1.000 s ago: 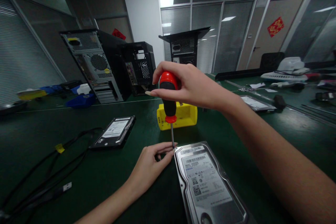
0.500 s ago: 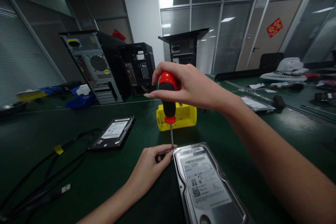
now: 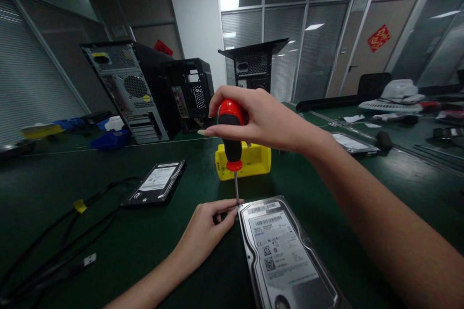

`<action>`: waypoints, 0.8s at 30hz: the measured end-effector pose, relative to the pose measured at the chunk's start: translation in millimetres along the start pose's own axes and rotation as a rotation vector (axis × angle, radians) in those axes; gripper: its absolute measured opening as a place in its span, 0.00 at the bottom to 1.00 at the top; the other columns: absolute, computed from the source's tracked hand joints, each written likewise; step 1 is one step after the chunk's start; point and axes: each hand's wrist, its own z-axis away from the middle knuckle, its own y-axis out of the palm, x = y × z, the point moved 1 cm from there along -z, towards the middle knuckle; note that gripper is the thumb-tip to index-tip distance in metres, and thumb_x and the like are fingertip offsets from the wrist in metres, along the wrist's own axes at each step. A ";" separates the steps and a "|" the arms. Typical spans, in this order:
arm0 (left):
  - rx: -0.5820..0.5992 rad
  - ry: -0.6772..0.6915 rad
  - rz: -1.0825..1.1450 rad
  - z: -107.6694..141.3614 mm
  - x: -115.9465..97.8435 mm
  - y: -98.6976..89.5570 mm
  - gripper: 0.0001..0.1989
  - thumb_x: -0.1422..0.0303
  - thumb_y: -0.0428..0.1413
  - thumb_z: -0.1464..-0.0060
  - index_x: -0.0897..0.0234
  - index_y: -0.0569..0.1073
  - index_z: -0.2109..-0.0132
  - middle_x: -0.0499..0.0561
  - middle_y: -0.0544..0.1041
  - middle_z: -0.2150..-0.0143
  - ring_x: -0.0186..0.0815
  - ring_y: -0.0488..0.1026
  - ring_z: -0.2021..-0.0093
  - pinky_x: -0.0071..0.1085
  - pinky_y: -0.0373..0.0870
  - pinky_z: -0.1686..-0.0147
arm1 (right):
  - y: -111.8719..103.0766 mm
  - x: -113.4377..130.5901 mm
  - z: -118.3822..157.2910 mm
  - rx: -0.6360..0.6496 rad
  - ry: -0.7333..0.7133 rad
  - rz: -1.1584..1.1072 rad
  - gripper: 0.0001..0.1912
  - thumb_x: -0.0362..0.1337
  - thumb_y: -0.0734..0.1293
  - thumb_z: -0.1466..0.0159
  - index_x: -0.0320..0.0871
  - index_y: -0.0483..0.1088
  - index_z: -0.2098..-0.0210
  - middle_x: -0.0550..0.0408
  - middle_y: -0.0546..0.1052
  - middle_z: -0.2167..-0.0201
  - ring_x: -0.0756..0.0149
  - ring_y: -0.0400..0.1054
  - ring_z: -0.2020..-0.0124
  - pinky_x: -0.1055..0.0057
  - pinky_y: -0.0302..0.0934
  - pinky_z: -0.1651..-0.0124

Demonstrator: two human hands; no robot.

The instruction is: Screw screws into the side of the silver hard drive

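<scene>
My right hand [image 3: 253, 116] is wrapped round the red and black handle of a screwdriver [image 3: 232, 149], which stands nearly upright. Its tip meets the upper left corner of a silver hard drive [image 3: 286, 251] with a white label, lying on the green table. At that same corner my left hand [image 3: 210, 224] has its thumb and fingers pinched together beside the tip. Whether those fingers hold the drive's edge, the shaft or something small is hidden. Just behind the screwdriver sits a yellow tray [image 3: 255, 161].
Another hard drive [image 3: 155, 183] lies left, near black cables [image 3: 90, 212] with a USB plug. Computer cases [image 3: 145, 87] stand at the back. A third drive [image 3: 353, 144] and a white device [image 3: 395, 96] are at the right, with a blue tray [image 3: 110, 140] at back left.
</scene>
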 end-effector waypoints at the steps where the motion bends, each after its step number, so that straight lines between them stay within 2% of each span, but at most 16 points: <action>1: 0.001 0.001 -0.004 -0.2 0.4 0.0 0.18 0.60 0.51 0.43 0.61 0.75 0.49 0.51 0.80 0.55 0.43 0.74 0.56 0.36 0.69 0.55 | 0.0 0.1 0.0 -0.001 0.000 0.000 0.17 0.46 0.63 0.38 0.37 0.65 0.58 0.56 0.69 0.64 0.73 0.63 0.65 0.72 0.61 0.62; 11: 0.008 0.018 -0.020 0.4 -0.7 -1.0 0.18 0.60 0.50 0.42 0.59 0.73 0.47 0.50 0.80 0.55 0.42 0.74 0.57 0.35 0.68 0.55 | 0.4 1.5 0.1 0.014 0.034 -0.040 0.16 0.44 0.64 0.38 0.37 0.64 0.57 0.56 0.69 0.63 0.74 0.62 0.66 0.73 0.60 0.63; 18: 0.012 0.013 -0.014 1.5 -1.5 -0.6 0.19 0.60 0.50 0.42 0.60 0.73 0.46 0.51 0.80 0.56 0.42 0.74 0.57 0.36 0.68 0.54 | -0.2 0.8 0.1 0.068 0.004 -0.074 0.19 0.48 0.60 0.36 0.38 0.62 0.55 0.56 0.69 0.63 0.75 0.61 0.67 0.75 0.58 0.65; 24: 0.018 0.023 -0.014 0.6 -3.1 -1.8 0.19 0.60 0.50 0.41 0.60 0.73 0.46 0.51 0.80 0.57 0.43 0.74 0.56 0.36 0.68 0.54 | -3.0 3.9 1.5 0.100 0.010 -0.084 0.14 0.40 0.57 0.33 0.39 0.60 0.52 0.55 0.70 0.61 0.74 0.63 0.66 0.74 0.59 0.63</action>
